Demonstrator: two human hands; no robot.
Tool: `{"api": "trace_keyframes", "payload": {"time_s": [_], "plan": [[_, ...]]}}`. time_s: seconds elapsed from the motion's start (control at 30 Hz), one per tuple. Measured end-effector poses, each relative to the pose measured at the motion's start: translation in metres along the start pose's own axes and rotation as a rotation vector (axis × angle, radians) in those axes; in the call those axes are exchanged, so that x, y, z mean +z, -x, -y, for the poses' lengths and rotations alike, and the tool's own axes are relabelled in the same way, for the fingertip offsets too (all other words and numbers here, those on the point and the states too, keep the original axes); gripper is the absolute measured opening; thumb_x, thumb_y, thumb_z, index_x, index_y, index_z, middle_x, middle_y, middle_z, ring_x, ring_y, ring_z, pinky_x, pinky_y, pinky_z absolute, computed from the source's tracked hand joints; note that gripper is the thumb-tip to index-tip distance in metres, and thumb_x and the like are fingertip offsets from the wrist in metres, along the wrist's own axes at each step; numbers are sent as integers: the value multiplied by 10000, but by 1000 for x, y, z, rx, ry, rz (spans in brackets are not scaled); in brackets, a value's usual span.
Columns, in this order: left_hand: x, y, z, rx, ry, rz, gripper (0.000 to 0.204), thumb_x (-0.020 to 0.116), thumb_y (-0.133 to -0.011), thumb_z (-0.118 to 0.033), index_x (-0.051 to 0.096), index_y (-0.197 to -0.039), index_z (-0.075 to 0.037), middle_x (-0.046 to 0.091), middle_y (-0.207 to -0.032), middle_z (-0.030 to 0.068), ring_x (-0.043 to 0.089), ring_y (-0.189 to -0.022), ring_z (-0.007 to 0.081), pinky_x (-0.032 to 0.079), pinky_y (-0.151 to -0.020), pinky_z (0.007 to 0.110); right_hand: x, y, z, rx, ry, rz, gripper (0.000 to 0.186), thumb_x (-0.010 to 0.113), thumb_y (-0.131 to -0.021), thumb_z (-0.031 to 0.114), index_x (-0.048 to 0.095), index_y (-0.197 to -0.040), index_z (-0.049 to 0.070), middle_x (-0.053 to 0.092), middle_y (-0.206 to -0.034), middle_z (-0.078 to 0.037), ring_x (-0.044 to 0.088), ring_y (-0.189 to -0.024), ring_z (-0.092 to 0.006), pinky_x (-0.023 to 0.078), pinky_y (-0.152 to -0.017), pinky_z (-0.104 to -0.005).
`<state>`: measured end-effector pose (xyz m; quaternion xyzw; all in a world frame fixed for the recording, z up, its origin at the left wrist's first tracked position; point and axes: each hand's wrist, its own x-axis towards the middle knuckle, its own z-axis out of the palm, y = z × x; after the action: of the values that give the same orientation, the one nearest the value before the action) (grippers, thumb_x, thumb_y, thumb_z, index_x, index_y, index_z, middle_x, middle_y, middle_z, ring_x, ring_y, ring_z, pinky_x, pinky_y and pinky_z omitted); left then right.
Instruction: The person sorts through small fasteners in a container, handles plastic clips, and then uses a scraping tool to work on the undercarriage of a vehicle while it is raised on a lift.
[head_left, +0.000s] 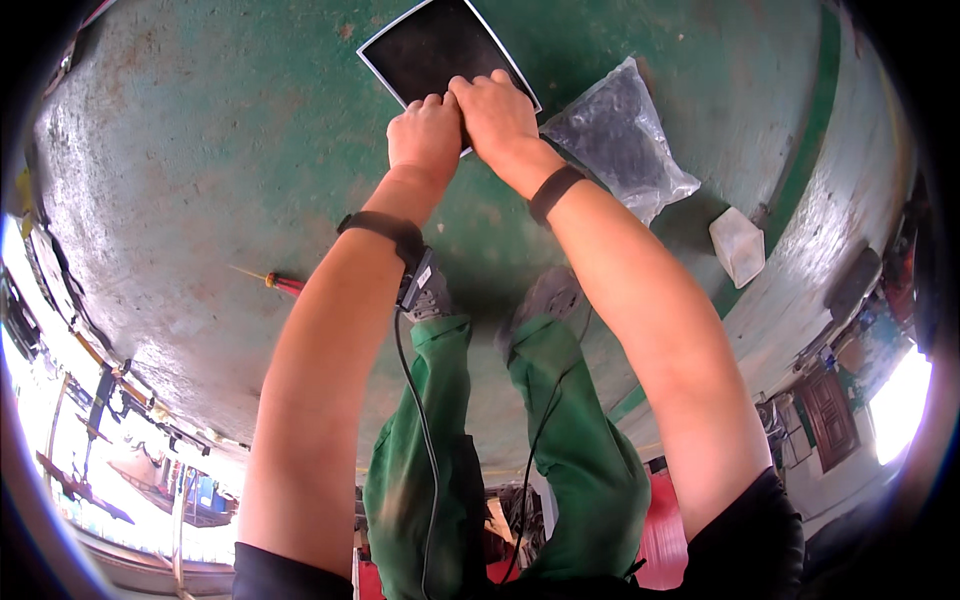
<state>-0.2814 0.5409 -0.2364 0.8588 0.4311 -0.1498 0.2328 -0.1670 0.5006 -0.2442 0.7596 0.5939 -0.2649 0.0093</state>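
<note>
A flat black rectangular panel with a thin white border (436, 50) lies on the green floor ahead of me. At its near side my left hand (426, 134) is curled into a fist with the knuckles up. My right hand (495, 112) presses close against it, its fingers bent over the panel. What the fingertips hold, if anything, is hidden beneath both hands. Just right of the panel sits a clear plastic bag (622, 138) with something dark showing through it.
A screwdriver with a red and yellow handle (284, 284) lies left of my left forearm. To the right stands a small whitish block-like object (737, 246) near a dark green floor stripe (800, 165). A black cable (424, 450) hangs from my left wrist strap.
</note>
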Motion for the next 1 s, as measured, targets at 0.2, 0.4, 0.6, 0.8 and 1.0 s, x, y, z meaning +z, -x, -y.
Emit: {"api": "trace_keyframes", "payload": {"time_s": [0.2,0.4,0.6,0.8,1.0], "plan": [[-17,13,2,-185,338,2,148,631,-888,-103,681,-1025,-75,724,-1002,117,692,-910,323,548,-791,428,-4,4,-2,23,-218,-75,115,660,-890,147,616,-984,97,692,-919,-100,633,-947,-308,536,-784,-422],[-115,87,-15,-614,1429,44,133,659,-948,-117,686,-1019,-8,701,-875,41,601,-699,114,453,-593,254,-99,58,45,172,-819,-242,142,682,-909,156,627,-982,48,677,-815,-113,670,-778,-225,520,-714,-348],[-261,222,-73,-576,1764,12,125,649,-966,-86,660,-1062,-8,645,-835,13,538,-661,74,404,-559,221,-268,194,118,257,-1265,-157,154,639,-962,130,629,-1047,1,700,-869,-67,673,-769,-133,535,-713,-292],[-386,361,-140,-538,1807,-226,92,645,-978,-85,663,-1037,-17,628,-802,2,545,-661,66,419,-566,214,-407,323,187,267,-1254,-118,167,739,-913,125,681,-999,-5,687,-894,-7,613,-800,-67,504,-720,-238],[-446,478,-193,-505,1860,-342,96,635,-979,-78,655,-1054,-21,634,-837,-12,534,-693,50,431,-595,210,-482,439,235,89,-1472,-98,100,746,-893,40,687,-972,22,673,-899,0,595,-795,-67,492,-715,-227]]}}
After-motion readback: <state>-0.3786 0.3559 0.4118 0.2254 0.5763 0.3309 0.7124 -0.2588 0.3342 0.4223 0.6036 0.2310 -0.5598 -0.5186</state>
